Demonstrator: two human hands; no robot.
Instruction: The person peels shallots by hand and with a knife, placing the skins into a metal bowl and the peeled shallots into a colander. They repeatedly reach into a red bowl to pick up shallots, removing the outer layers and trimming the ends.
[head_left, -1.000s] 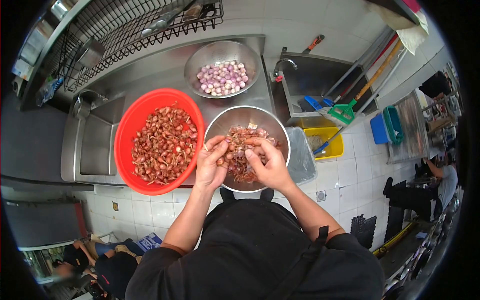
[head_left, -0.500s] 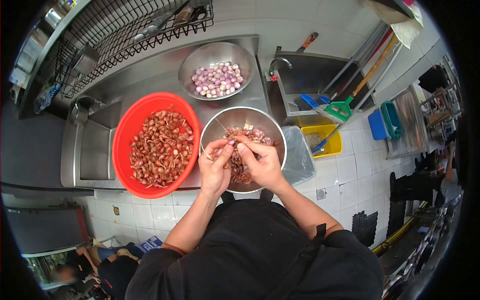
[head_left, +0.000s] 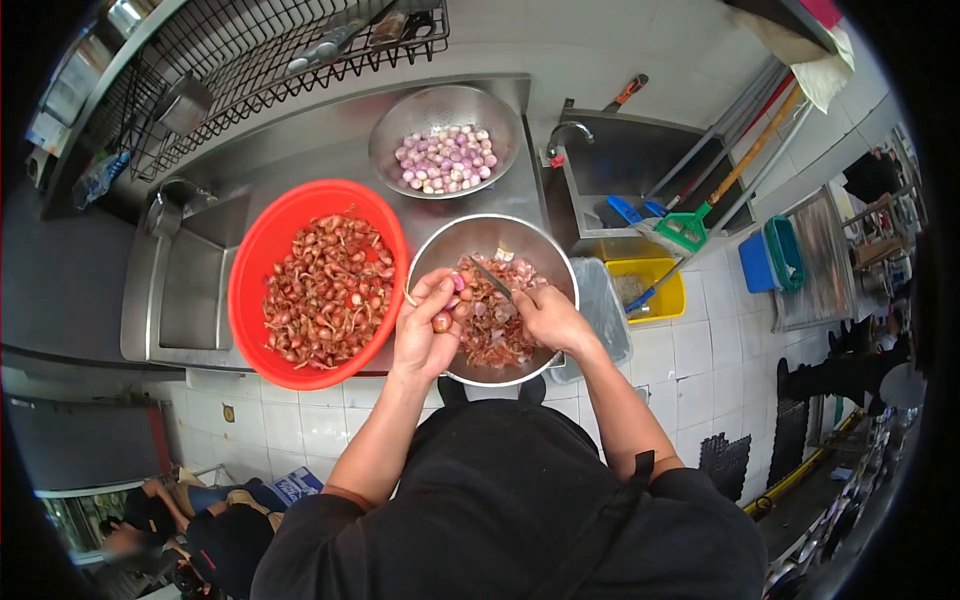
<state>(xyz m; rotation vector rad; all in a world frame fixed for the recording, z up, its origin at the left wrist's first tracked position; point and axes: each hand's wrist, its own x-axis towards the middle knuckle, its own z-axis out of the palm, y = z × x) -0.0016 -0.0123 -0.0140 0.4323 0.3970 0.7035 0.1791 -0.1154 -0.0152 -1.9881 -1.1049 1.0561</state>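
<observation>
My left hand [head_left: 428, 325] is closed around shallots [head_left: 442, 321], a cut pink one at the fingertips and a brown-skinned one lower down. In my right hand [head_left: 555, 320] is a small knife [head_left: 491, 277], its blade angled up and left toward the cut shallot. Both hands are over a steel bowl [head_left: 420, 243] that holds loose papery skins [head_left: 500, 330]. To the left, a red basin [head_left: 245, 285] is full of unpeeled shallots [head_left: 325, 290]. Behind the bowl, a steel colander [head_left: 392, 120] contains peeled, pale purple shallots [head_left: 447, 160].
Steel sinks [head_left: 200, 290] lie at the left and back right. A wire rack [head_left: 270, 70] hangs above the counter. Right of the bowl are a yellow bucket [head_left: 668, 292], a green broom [head_left: 683, 230] and a lined bin [head_left: 605, 315]. Other people [head_left: 235, 540] are at lower left.
My hands have moved apart, with the right drawn rightward. The knife blade now shows clearly, and the cut pink face of a shallot has come into view in my left hand.
</observation>
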